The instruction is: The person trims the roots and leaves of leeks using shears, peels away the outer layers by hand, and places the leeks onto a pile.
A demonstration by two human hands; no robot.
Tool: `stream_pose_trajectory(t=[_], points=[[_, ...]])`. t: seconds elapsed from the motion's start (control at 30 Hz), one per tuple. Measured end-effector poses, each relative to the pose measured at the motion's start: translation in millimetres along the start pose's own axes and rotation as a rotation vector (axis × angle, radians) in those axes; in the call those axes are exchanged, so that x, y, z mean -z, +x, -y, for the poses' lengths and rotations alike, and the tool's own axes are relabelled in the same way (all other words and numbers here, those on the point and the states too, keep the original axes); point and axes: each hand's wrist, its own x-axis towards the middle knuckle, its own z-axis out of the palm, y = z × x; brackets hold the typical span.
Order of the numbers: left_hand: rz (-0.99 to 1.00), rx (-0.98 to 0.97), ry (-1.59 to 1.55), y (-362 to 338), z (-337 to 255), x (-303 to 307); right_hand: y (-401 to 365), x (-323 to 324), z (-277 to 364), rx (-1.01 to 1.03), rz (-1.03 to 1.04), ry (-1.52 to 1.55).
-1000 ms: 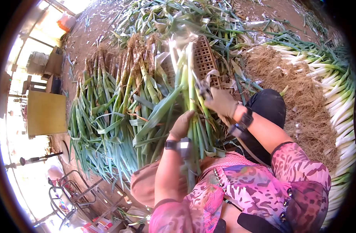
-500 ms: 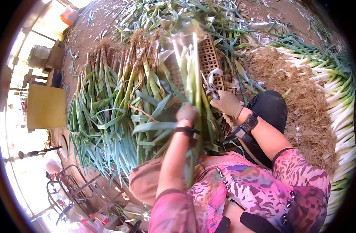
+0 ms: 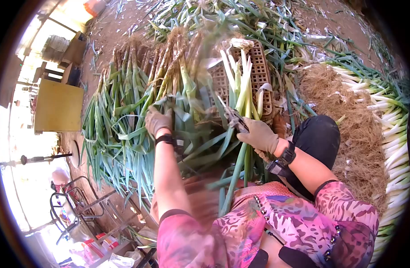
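Note:
My left hand (image 3: 159,120), in a tan glove, is at the pile of untrimmed leeks (image 3: 124,96), its fingers closed round a leek among the green leaves; leaves partly hide the fingertips. A blurred streak of leaf crosses the view just right of it. My right hand (image 3: 261,134), gloved too, grips metal pruning shears (image 3: 234,118), their tips pointing up and left. Beside the shears several peeled leeks (image 3: 243,82) with white stems lie over a tan plastic crate (image 3: 260,71), their green leaves trailing towards my lap.
On the right runs a long row of cleaned leeks (image 3: 395,163), their brown roots (image 3: 348,147) massed on the inner side. Leaf scraps (image 3: 191,20) cover the ground beyond the crate. A yellow box (image 3: 57,107) and a metal-framed cart (image 3: 80,201) stand at left. My bent knee (image 3: 319,138) is beside the roots.
My left hand has moved left from the peeled leeks to the untrimmed pile. The peeled leeks now rest over the crate. My right hand keeps the shears, close to the leeks.

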Motion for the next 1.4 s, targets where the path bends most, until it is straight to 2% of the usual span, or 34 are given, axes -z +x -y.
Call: stream_pose_trajectory(t=[0.03,0.1,0.17,0.2,0.3,0.33,0.37,0.43,0.5,0.57,0.67,0.7,0.77,0.83,0.87,0.9,0.93,0.97,1.03,1.07,1.1,1.17,1.23,1.27,1.3,1.33,1.37,1.4], points=[[0.124,0.137,0.031,0,-11,38,0,1,-5,0.002,-0.015,-0.019],[-0.047,0.218,-0.228,29,15,21,-8,0,-14,-0.001,-0.042,-0.056],[-0.155,0.257,-0.645,57,38,19,-11,0,-13,-0.018,0.005,-0.042],[-0.184,0.155,-0.601,68,42,16,-11,-2,-13,-0.020,0.038,-0.032],[0.236,-0.044,-0.159,76,35,-15,-8,-18,-16,-0.003,0.097,-0.058],[0.258,-0.076,-0.037,70,27,-15,-6,-23,-16,-0.010,0.105,-0.080],[0.444,-0.071,-0.012,58,5,23,-5,-25,-15,-0.020,0.113,-0.102],[0.554,-0.146,0.011,51,-4,25,-4,-24,-15,-0.056,0.138,-0.084],[0.508,-0.181,0.061,41,-4,29,-3,-16,-15,-0.093,0.133,-0.045],[0.493,-0.235,-0.108,29,-5,67,-1,-19,-25,-0.077,0.115,0.012],[0.688,-0.327,-0.701,33,-10,103,1,-27,-32,-0.050,0.086,0.067],[0.677,-0.370,-0.768,36,-14,112,2,-26,-29,-0.047,0.100,0.102],[0.552,-0.383,-0.631,32,-39,145,7,-22,-22,-0.037,0.120,0.176],[0.222,-0.388,-0.408,18,-71,141,10,-20,-11,-0.091,0.130,0.337],[0.100,-0.434,-0.424,3,-83,138,6,-17,1,-0.091,0.102,0.438],[0.190,-0.387,-0.645,-18,-101,153,5,-13,6,-0.091,0.068,0.536],[0.093,-0.457,-0.653,-32,-110,175,5,-12,4,-0.010,0.013,0.460],[0.002,-0.523,-0.655,-44,-113,197,3,-6,5,-0.021,0.058,0.486],[0.036,-0.542,-0.784,-45,-105,244,-7,1,12,-0.035,0.031,0.574],[0.149,-0.540,-0.886,-33,-95,250,-11,5,16,-0.045,0.036,0.553],[0.363,-0.514,-1.122,-25,-89,257,-15,9,17,-0.055,0.040,0.532],[0.576,-0.403,-1.177,-26,-88,273,-20,9,13,-0.063,0.046,0.544],[0.558,-0.361,-1.056,-26,-96,244,-19,-3,0,-0.057,0.051,0.604],[0.619,-0.346,-0.971,-25,-101,215,-19,-8,-7,-0.079,0.055,0.589],[0.615,-0.320,-0.907,-18,-105,157,-18,-11,-15,-0.103,0.057,0.573],[0.604,-0.412,-0.721,-34,-109,137,-19,-12,-22,-0.130,0.057,0.554],[0.690,-0.337,-0.645,-40,-109,95,-22,-12,-26,-0.137,0.036,0.510],[0.668,-0.433,-0.381,-48,-110,69,-26,-12,-30,-0.144,0.016,0.467]])
